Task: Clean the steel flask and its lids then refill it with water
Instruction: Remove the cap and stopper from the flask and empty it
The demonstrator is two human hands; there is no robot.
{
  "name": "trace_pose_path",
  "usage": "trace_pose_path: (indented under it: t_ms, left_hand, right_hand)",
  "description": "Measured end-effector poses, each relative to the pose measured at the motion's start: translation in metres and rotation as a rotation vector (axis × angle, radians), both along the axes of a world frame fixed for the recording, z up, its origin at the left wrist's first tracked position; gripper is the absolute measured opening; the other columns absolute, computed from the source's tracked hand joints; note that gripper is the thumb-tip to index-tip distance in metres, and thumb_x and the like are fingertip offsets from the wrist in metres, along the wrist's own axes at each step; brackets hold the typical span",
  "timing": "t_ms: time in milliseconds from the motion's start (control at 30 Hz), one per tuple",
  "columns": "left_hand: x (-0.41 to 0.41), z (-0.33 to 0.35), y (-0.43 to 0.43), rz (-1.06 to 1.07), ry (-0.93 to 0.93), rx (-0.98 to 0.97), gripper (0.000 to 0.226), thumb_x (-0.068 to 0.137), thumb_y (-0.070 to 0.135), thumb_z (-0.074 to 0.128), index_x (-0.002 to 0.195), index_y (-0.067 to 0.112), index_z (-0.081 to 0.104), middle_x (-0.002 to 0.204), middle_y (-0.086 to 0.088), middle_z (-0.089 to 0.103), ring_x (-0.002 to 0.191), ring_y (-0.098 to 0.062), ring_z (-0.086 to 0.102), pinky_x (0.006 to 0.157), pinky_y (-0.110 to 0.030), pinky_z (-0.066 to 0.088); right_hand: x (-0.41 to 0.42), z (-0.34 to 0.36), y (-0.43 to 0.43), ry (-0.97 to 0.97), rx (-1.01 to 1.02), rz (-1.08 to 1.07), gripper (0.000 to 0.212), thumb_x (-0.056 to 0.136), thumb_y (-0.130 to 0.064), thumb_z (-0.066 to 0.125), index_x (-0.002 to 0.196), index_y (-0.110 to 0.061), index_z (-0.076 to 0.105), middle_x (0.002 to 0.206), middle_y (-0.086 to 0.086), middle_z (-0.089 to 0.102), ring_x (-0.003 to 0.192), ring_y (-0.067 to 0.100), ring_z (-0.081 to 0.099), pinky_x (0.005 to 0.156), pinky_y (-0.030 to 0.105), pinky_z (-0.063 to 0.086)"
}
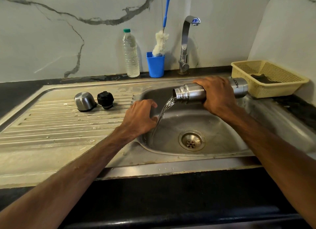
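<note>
head view: the cylindrical steel flask (189, 93) is gripped round its middle by the right hand (217, 93) and held level over the steel sink basin (213, 126). water (164, 111) is poured from its mouth. the left hand (138, 117) is held beside the stream, fingers loosely curled, nothing grasped. a domed steel lid (85, 101) and a black stopper lid (105, 99) are set on the ribbed drainboard (59, 126).

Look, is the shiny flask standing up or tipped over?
Tipped over. The right hand holds the steel flask sideways over the sink, and water pours from its open mouth.
</note>
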State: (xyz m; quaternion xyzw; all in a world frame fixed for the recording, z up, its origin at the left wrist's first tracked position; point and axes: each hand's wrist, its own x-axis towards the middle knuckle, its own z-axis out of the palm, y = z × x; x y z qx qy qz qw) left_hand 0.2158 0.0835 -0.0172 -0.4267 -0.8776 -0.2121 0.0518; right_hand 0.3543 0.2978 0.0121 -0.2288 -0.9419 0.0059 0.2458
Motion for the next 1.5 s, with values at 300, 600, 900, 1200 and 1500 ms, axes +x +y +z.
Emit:
trace_pose_path:
  t_ms: [300, 600, 900, 1200, 1500]
  left_hand:
    - [0.001, 0.000, -0.001, -0.008, 0.002, -0.013, 0.052, 0.082, 0.025, 0.081, 0.130, 0.018, 0.064, 0.122, 0.003, 0.069, 0.112, -0.019, 0.065, 0.096, -0.037, 0.053]
    - [0.000, 0.000, -0.001, 0.001, -0.004, -0.021, 0.052, 0.081, 0.025, 0.082, 0.129, 0.019, 0.064, 0.123, 0.003, 0.069, 0.112, -0.018, 0.064, 0.096, -0.036, 0.052]
    - [-0.001, -0.001, -0.002, 0.001, -0.004, -0.022, 0.052, 0.079, 0.025, 0.082, 0.127, 0.019, 0.065, 0.120, 0.004, 0.070, 0.109, -0.017, 0.065, 0.094, -0.038, 0.054]
    - [0.000, -0.001, -0.002, 0.006, 0.000, -0.030, 0.051, 0.078, 0.026, 0.082, 0.127, 0.020, 0.067, 0.119, 0.005, 0.071, 0.107, -0.018, 0.067, 0.093, -0.040, 0.055]
    - [0.000, 0.000, -0.002, 0.006, 0.020, 0.011, 0.050, 0.081, 0.028, 0.081, 0.129, 0.021, 0.066, 0.123, 0.003, 0.069, 0.116, -0.019, 0.064, 0.094, -0.038, 0.052]
  right_hand:
    - [-0.001, -0.001, 0.001, 0.019, 0.022, 0.008, 0.076, 0.066, -0.009, 0.088, 0.135, -0.020, 0.057, 0.128, 0.008, 0.064, 0.122, 0.031, 0.054, 0.112, 0.049, 0.032]
    - [-0.004, -0.002, 0.000, 0.000, 0.053, 0.007, 0.079, 0.069, -0.011, 0.087, 0.139, -0.021, 0.053, 0.131, 0.008, 0.062, 0.123, 0.030, 0.052, 0.113, 0.048, 0.029]
    - [-0.006, -0.002, 0.000, -0.012, 0.092, 0.024, 0.080, 0.067, -0.011, 0.087, 0.139, -0.022, 0.053, 0.131, 0.007, 0.062, 0.124, 0.029, 0.051, 0.113, 0.048, 0.028]
    - [-0.005, -0.002, -0.005, 0.000, 0.130, 0.053, 0.080, 0.064, -0.009, 0.087, 0.137, -0.022, 0.056, 0.128, 0.007, 0.063, 0.122, 0.030, 0.052, 0.112, 0.047, 0.029]
    - [-0.009, 0.000, -0.011, -0.057, 0.166, 0.066, 0.076, 0.069, -0.012, 0.086, 0.137, -0.024, 0.054, 0.132, 0.007, 0.060, 0.127, 0.029, 0.048, 0.115, 0.047, 0.025]
